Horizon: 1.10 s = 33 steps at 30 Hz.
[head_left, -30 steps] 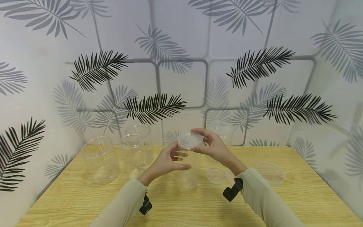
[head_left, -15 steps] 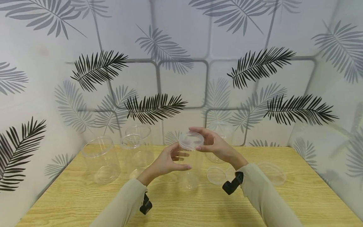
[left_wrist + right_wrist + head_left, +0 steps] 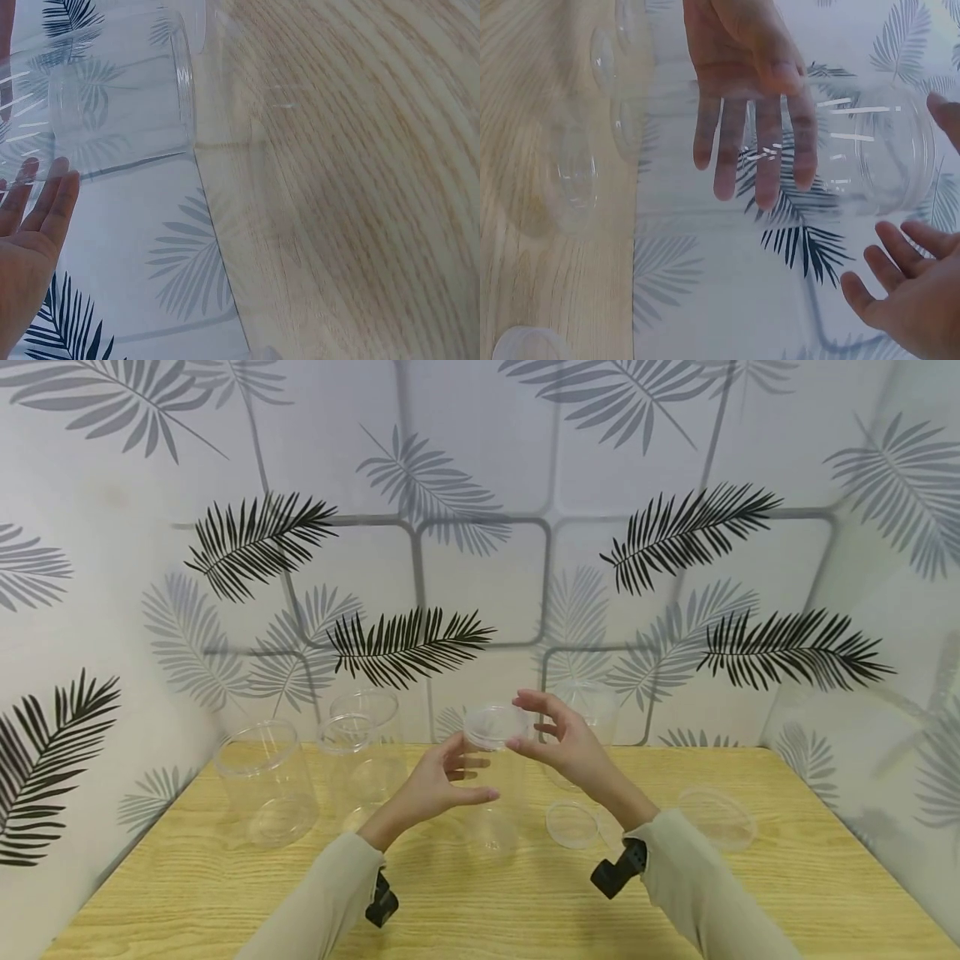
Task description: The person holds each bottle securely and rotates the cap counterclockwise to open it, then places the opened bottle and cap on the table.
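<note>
A tall clear plastic jar (image 3: 504, 785) stands upright before me, with a clear round lid (image 3: 496, 724) on its mouth. My left hand (image 3: 431, 783) holds the jar's side, its fingers showing through the clear wall and its thumb in front; these fingers (image 3: 767, 161) appear nearly straight in the right wrist view. My right hand (image 3: 566, 745) is beside the lid with thumb and fingers spread, the thumb right at the lid's edge and the index finger raised off it. In the right wrist view, the right fingers (image 3: 892, 259) are apart from the jar.
Several open clear jars stand at the left, including a wide one (image 3: 262, 768) in front. Another tall clear jar (image 3: 588, 706) is at the back right. Round clear lids lie on the wooden table (image 3: 480, 914), a small one (image 3: 572, 824) and a large one (image 3: 717, 818) among them.
The jar with its lid has shifted slightly left along with my left hand. My right hand's fingers gripped the lid's edge earlier and have now spread away from it.
</note>
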Motion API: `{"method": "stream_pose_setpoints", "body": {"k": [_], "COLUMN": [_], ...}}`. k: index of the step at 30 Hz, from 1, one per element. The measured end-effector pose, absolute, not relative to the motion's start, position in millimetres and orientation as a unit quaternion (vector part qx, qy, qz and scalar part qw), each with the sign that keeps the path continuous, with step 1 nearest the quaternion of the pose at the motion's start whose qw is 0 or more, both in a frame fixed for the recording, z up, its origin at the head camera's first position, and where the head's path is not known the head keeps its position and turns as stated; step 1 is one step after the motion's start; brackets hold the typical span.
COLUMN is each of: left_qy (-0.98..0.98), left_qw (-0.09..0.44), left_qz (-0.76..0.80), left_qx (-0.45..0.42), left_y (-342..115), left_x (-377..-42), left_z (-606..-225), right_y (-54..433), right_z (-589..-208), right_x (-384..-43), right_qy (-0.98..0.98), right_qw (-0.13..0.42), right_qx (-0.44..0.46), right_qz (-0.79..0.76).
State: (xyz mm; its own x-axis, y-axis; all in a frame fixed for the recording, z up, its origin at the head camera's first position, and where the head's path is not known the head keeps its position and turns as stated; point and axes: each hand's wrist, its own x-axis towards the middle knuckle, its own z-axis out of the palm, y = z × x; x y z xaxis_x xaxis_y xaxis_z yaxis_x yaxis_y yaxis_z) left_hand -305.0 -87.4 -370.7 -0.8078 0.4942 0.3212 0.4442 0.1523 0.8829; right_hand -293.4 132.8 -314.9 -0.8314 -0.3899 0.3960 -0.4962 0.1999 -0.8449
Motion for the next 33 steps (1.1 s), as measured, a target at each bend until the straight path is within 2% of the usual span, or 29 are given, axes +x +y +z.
{"method": "stream_pose_setpoints", "body": {"k": [7, 14, 18, 26, 33], "left_qy": [0.762, 0.760, 0.758, 0.756, 0.753], "left_qw": [0.016, 0.024, 0.030, 0.037, 0.041], "left_qz": [0.568, 0.571, 0.572, 0.575, 0.576], "left_qx": [0.311, 0.311, 0.313, 0.313, 0.316], "left_y": [-88, -87, -86, -86, -86], "left_x": [-304, -298, -288, -283, -282], "left_z": [-371, -364, -353, -349, -348], "right_y": [122, 121, 125, 139, 142], "right_z": [-319, -320, -319, -320, -318], "right_x": [-285, -284, -289, -312, -320], "right_qy": [-0.799, -0.800, -0.784, -0.684, -0.654], "right_qw": [0.110, 0.114, 0.069, -0.107, -0.152], "right_qx": [0.257, 0.259, 0.286, 0.360, 0.391], "right_qz": [0.533, 0.529, 0.546, 0.625, 0.629]}}
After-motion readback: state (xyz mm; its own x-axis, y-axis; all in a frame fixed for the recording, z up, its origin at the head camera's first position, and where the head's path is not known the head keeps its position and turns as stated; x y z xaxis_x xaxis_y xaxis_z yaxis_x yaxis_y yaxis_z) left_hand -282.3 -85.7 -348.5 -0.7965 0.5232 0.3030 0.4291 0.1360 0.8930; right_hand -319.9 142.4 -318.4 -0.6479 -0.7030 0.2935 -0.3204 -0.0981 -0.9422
